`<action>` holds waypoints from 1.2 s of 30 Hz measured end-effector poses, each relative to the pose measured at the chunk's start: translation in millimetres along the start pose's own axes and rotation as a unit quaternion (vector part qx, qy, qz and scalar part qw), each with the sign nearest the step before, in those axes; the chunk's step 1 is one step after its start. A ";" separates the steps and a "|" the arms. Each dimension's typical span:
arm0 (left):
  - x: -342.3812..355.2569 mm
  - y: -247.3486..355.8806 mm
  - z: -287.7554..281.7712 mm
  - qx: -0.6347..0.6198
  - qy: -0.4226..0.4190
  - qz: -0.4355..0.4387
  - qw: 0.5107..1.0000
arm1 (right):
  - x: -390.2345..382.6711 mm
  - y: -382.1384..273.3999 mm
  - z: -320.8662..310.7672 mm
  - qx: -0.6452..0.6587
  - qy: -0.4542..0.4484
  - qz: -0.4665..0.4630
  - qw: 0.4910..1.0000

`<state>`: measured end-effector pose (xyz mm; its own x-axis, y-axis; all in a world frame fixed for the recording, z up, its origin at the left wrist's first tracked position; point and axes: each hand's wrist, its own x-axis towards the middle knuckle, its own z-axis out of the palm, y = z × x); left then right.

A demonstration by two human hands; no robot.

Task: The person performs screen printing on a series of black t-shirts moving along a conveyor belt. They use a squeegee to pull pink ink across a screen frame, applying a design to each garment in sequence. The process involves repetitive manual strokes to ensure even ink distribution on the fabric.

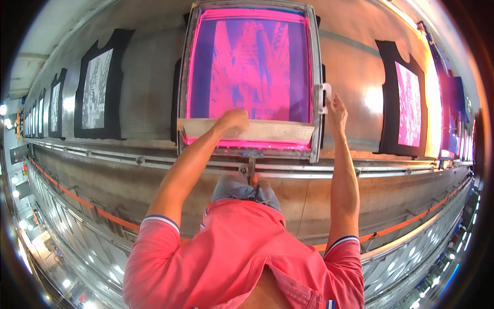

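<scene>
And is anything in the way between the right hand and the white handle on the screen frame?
Nothing visible. The right hand is beside the white handle on the right of the screen frame, with no object between them; whether they touch is unclear. The left hand is away from it, on the wooden squeegee.

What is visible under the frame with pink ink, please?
Black cloth edges show at both sides of the frame; everything beneath its middle is covered.

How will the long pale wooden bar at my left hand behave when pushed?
The long pale wooden bar is probably stiff, looking solid. It may slide easily, with pink ink beside it, but could swivel, since only your left hand is on it.
</scene>
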<state>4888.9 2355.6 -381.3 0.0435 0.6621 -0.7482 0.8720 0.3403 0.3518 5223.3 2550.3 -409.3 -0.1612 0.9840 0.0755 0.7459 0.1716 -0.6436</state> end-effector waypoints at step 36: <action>155.2 -111.8 -238.5 0.006 0.012 0.163 0.987 | 50.9 -62.5 5.5 0.211 -0.120 0.200 0.949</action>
<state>4681.9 2579.6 -402.6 0.3106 0.7506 -0.5832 0.8197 0.0992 0.5642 5165.0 2589.4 -369.5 -0.0994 0.9186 -0.3824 0.4612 -0.2980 -0.8358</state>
